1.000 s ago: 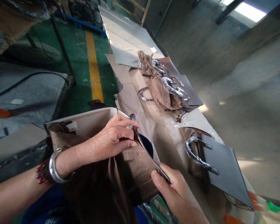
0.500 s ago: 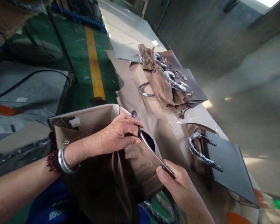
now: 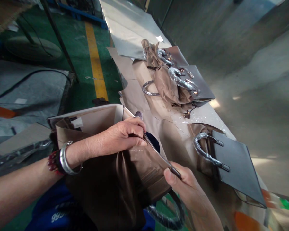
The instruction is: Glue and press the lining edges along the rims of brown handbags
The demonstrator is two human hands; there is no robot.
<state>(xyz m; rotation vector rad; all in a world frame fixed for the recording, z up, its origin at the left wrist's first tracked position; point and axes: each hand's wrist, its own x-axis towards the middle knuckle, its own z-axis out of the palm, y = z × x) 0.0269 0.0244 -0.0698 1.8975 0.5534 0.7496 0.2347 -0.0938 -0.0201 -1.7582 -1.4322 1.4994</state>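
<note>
An unfinished-looking handbag [image 3: 144,173] with a brown lining pulled outward stands upright in front of my body, its mouth facing me. My left hand [image 3: 124,134] pinches the top edge of the bag's side panel, thumb on the lining side. Lower on that same edge, my right hand [image 3: 183,179] grips the corner, with the thumb on the lining and the fingers hidden behind. A plastic-wrapped handle [image 3: 170,216] hangs below the bag. A small white label [image 3: 77,123] shows inside, at the left.
On the paper-covered table [image 3: 135,93] lie a grey handbag [image 3: 236,168] with a wrapped handle at the right, and several more bags [image 3: 197,81] with linings out farther back. An orange object [image 3: 247,221] is at bottom right. Green floor [image 3: 79,48] lies left.
My left fingers have curled a little more over the bag's edge. My right hand keeps its grip at the corner. The whole view has shifted slightly.
</note>
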